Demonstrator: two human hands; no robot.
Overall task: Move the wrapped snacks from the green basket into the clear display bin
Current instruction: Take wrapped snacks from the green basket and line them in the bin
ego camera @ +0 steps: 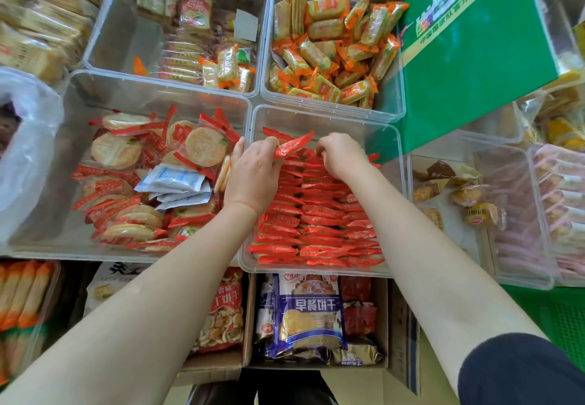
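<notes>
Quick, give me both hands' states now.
Left hand: pinching a red wrapped snack.
Right hand: fingers curled down among the red packs; grip cannot be told.

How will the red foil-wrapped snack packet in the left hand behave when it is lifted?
The red foil-wrapped snack packet, pinched by the left hand, is small and probably light. Its flat crimped ends look floppy. The glossy wrapper may be slippery, so packets could slide along the packed rows.

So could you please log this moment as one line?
left hand: pinching red packet | right hand: curled among rows | clear display bin: mostly filled
</notes>
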